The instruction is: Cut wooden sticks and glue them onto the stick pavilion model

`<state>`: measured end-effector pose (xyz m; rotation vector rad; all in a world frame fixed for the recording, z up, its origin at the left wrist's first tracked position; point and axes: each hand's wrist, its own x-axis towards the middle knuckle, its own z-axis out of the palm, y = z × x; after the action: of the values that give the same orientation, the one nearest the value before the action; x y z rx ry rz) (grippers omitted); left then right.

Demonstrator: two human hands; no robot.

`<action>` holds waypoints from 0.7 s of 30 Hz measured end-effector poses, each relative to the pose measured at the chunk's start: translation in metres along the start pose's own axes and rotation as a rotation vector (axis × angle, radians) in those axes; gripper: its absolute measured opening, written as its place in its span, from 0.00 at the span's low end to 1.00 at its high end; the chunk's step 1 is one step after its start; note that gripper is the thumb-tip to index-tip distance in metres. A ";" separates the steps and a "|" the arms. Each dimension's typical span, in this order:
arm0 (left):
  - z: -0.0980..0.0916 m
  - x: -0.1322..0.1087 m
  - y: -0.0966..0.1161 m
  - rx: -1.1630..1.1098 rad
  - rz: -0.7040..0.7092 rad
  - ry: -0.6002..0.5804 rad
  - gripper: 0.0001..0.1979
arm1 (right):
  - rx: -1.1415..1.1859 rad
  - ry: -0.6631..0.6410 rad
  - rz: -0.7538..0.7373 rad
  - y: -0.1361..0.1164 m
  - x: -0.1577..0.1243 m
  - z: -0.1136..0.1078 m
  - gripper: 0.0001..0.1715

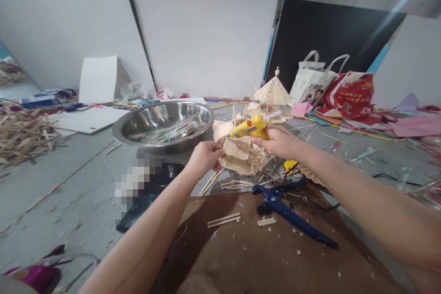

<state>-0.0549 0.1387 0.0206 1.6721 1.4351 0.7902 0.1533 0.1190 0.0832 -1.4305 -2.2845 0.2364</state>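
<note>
My right hand [277, 140] is wrapped round a yellow hot glue gun [250, 127], its nozzle pointing left and down at a small model building [237, 149] made of pale wooden sticks. A clear glue stick juts from the gun's back. At the model's left side, the fingers of my left hand [206, 158] are pinched together close to the nozzle; whatever they hold is too small to make out. Behind stands the model's pointed stick roof [272, 92]. Loose wooden sticks [237, 184] lie in front of the model.
A steel basin [117, 131] holding bagged sticks stands left of the model. Blue pipe cutters [292, 216] and short cut sticks [223, 220] lie on the brown board [262, 262]. A wood-strip pile [24, 138] sits far left; a red bag [351, 94] stands back right.
</note>
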 end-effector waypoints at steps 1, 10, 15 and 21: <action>0.000 0.000 0.000 -0.003 0.003 0.000 0.05 | -0.003 -0.001 -0.007 -0.001 -0.001 0.000 0.22; -0.001 -0.003 0.006 -0.016 -0.017 -0.034 0.04 | 0.006 -0.075 -0.022 0.000 -0.007 0.004 0.22; -0.002 -0.005 0.010 -0.022 -0.042 -0.046 0.04 | 0.002 -0.101 -0.034 0.001 -0.006 0.006 0.22; -0.002 -0.005 0.010 -0.064 -0.026 -0.045 0.03 | -0.011 -0.070 -0.003 0.000 -0.006 0.004 0.23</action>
<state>-0.0521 0.1333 0.0303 1.6102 1.3837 0.7716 0.1535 0.1139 0.0784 -1.4454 -2.3470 0.2769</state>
